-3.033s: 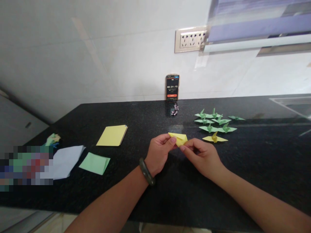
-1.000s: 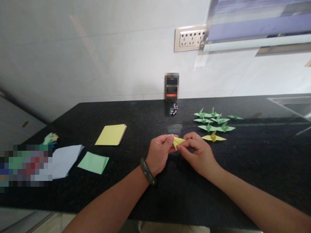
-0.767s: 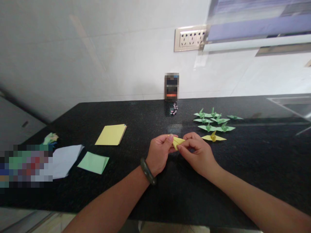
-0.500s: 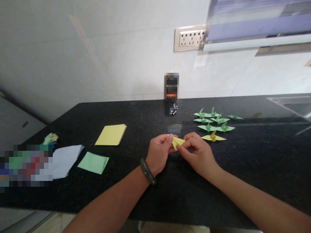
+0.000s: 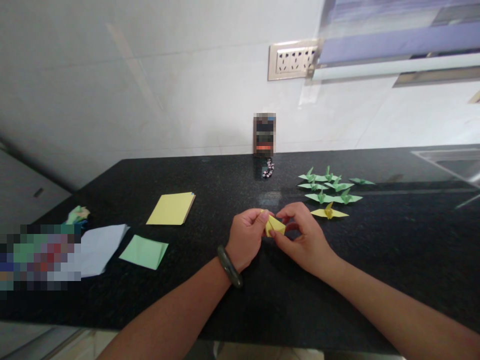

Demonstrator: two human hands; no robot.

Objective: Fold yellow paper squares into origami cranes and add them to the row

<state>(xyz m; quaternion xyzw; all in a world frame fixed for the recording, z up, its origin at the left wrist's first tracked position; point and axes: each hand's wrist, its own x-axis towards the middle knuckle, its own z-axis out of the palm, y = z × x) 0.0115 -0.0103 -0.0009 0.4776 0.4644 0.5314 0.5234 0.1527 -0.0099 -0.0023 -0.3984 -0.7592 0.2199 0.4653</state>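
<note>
A small piece of folded yellow origami paper (image 5: 276, 227) is held just above the dark counter, between both hands. My left hand (image 5: 248, 235), with a dark bangle at its wrist, is closed and pinches the paper's left end under the thumb. My right hand (image 5: 302, 230) has its thumb on the lower edge of the paper and its curled fingers at the right side; part of those fingertips is hidden behind the paper. Just beyond the right hand sits a yellow paper crane (image 5: 329, 212). Several green paper cranes (image 5: 321, 197) stand in rows behind it.
A stack of yellow paper (image 5: 170, 209) and a folded green sheet (image 5: 144, 251) lie on the black counter (image 5: 225, 180) to the left. Farther left are white sheets (image 5: 103, 250) and crumpled paper (image 5: 78, 215). A phone-like object (image 5: 264, 135) with a beaded strap leans on the wall.
The yellow paper has opened out from a narrow folded point into a wider shape. My right index finger has lifted slightly, while the left hand keeps its hold.
</note>
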